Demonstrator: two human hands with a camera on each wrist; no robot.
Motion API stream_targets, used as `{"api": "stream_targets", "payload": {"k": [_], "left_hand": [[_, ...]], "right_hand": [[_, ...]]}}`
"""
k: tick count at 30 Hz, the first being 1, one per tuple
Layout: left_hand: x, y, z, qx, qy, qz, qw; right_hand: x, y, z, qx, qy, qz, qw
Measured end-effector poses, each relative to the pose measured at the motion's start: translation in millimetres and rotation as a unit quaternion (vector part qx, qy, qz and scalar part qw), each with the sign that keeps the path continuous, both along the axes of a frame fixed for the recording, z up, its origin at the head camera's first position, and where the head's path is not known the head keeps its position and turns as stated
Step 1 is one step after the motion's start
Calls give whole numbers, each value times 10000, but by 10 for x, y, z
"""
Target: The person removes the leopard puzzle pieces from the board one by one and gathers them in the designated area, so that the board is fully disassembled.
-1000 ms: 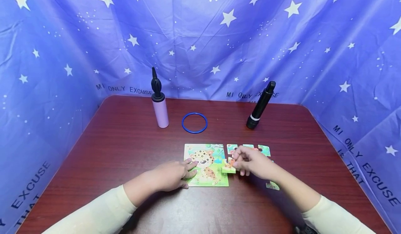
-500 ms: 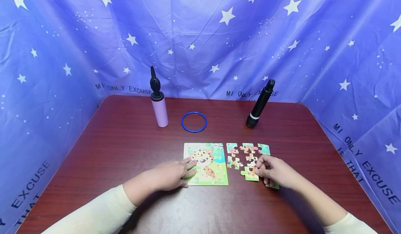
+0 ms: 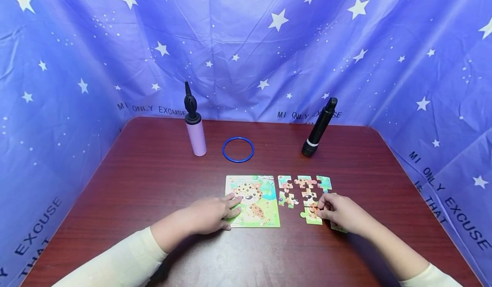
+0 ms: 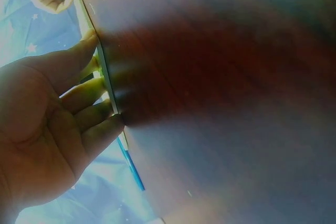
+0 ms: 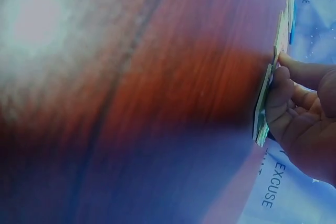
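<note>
The leopard picture board lies flat on the table, and my left hand rests on its left side with straight, spread fingers. In the left wrist view, the fingertips of that hand touch the board's edge. To the right, my right hand pinches a green and orange jigsaw piece at its right side, below a piece with a black nose. Another green piece is mostly hidden under this hand. In the right wrist view, the thumb and fingers of the hand are bent at the pieces' edge.
Several other jigsaw pieces lie between the board and my right hand. Farther back are a blue ring, a purple hand pump and a leaning black tube-shaped object. A starry blue curtain surrounds the table.
My right hand has carried the green and orange piece from the board's right edge to the right, down among the loose pieces, then slightly farther right. The left hand has stayed still.
</note>
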State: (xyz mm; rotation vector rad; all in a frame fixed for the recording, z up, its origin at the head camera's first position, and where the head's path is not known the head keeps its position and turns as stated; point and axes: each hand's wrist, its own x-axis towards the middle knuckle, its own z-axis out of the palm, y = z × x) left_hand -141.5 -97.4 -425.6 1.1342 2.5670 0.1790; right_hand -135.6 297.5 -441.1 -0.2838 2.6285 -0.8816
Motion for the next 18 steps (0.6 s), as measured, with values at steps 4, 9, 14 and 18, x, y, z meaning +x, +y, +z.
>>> {"api": "stream_targets", "payload": {"k": [4, 9, 14, 18], "left_hand": [[-7, -8, -5, 14, -28, -21, 10000], [-32, -20, -8, 118, -170, -58, 9998], [-53, -9, -16, 252, -155, 35, 9996], [-64, 5, -37, 394, -92, 165, 9990]], "right_hand": [[-3, -7, 11, 49, 54, 124, 9999], [-4, -14, 22, 54, -19, 127, 9999], [6, -3, 30, -105, -88, 150, 9998], [17, 9, 37, -214, -97, 162, 9996]]}}
